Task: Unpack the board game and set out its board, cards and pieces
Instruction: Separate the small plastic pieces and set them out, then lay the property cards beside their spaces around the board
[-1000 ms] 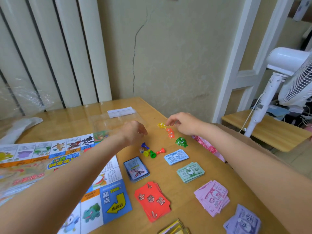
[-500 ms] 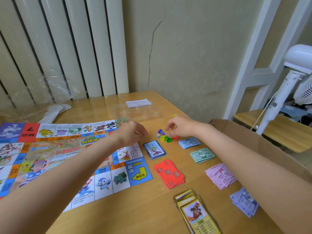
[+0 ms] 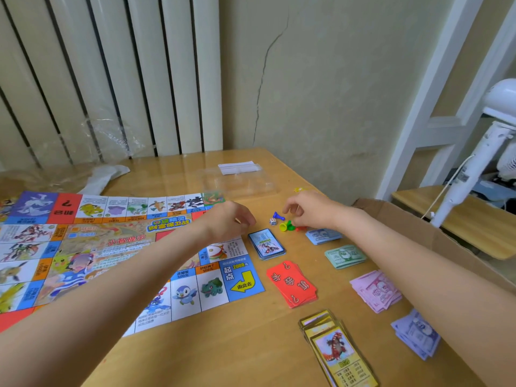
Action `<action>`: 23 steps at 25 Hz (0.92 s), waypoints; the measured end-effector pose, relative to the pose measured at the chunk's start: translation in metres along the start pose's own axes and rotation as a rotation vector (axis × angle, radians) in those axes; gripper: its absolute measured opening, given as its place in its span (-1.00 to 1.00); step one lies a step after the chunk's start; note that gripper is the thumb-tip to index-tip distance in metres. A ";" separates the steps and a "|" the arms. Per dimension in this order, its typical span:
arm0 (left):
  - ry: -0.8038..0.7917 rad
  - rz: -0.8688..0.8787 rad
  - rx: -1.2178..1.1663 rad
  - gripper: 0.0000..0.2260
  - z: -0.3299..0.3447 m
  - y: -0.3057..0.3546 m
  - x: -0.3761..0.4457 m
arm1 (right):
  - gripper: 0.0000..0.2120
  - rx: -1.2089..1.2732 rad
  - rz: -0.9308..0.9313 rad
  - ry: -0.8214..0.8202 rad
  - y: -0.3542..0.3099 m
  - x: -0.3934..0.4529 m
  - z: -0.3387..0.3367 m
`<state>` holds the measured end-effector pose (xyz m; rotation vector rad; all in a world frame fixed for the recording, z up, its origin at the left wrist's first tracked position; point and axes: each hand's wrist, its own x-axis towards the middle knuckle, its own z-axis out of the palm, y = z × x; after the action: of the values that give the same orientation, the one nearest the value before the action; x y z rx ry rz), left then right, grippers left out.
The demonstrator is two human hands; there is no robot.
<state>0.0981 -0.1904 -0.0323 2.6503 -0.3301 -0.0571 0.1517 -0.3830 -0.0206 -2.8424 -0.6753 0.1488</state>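
Our left hand (image 3: 229,219) hovers over the far right corner of the board (image 3: 117,255), fingers curled in; something thin and pale shows at the fingertips, but we cannot tell whether it is pinched there. Our right hand (image 3: 310,209) is across from it, fingers bent downward over the small cluster of playing pieces — we cannot tell if it has hold of any of them.

Between the two hands lie a blue pawn (image 3: 278,216) tipped on its side, a white die (image 3: 272,221) just beside it, a yellow pawn (image 3: 283,227) and a green pawn (image 3: 290,225) touching each other, and a red piece (image 3: 301,228) partly hidden under the right wrist.

The board lies unfolded and flat on the wooden table (image 3: 245,342), filling its left side. To its right the cards sit in separate stacks: a blue-backed deck (image 3: 266,244) just off the board's edge, a red deck (image 3: 292,283) nearer us, and a yellow-bordered deck (image 3: 336,350) fanned at the near edge. Paper money runs in piles down the right — blue notes (image 3: 322,236), green notes (image 3: 345,256), pink notes (image 3: 375,290), violet notes (image 3: 416,333).

Farther back rests a clear plastic tray (image 3: 237,182) with a white slip (image 3: 237,167) at its far end, and crumpled plastic wrap (image 3: 106,174) lies by the wall. A cardboard box (image 3: 435,238) stands against the table's right side.
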 end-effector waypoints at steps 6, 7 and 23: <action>-0.010 0.055 -0.026 -0.88 0.013 0.040 -0.035 | -0.83 0.038 -0.160 -0.345 -0.030 -0.039 -0.023; -0.037 0.036 -0.019 -0.87 0.016 0.044 -0.040 | -0.78 -0.007 -0.165 -0.396 -0.034 -0.044 -0.022; -0.037 -0.249 -0.447 -0.64 0.032 0.065 -0.051 | -0.37 -0.127 -0.122 -0.422 -0.033 -0.081 0.005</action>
<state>0.0309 -0.2485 -0.0324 2.2318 0.0077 -0.2314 0.0642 -0.3903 -0.0137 -2.9011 -0.9670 0.7241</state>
